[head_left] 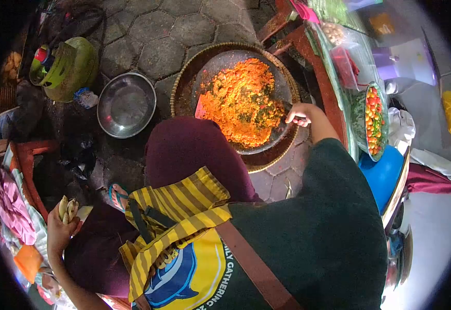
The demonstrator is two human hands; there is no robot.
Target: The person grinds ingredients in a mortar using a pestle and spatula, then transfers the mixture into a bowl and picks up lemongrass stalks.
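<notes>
Left hand (60,226): closed around pale, elongated pieces (68,210), dry-looking and tapered, well apart from the tray.
Right hand (301,114): fingers bent at the right side of the stone slab (205,73); whether they clamp anything cannot be told.
Orange mash (243,98): coarse and moist, with darker green patches, heaped on the round, dark grey slab.
Woven tray (179,77): round, with a braided tan rim; holds the slab, over hexagonal pavers (158,58).
Obstruction: a maroon-clad knee (189,150) covers part of the tray's near left rim and lies between the left hand and the mash.
Left of tray: shallow, shiny metal basin (126,106); farther left, a rounded green gas cylinder (81,64), scuffed.
Right of tray: red-painted wooden frame (321,77); past it, an oval container (360,113) of small, smooth red and orange produce (374,114), with a blue plastic item (383,173) just beside it.
Apron (184,194): yellow and brown striped fabric, folded at the lap.
</notes>
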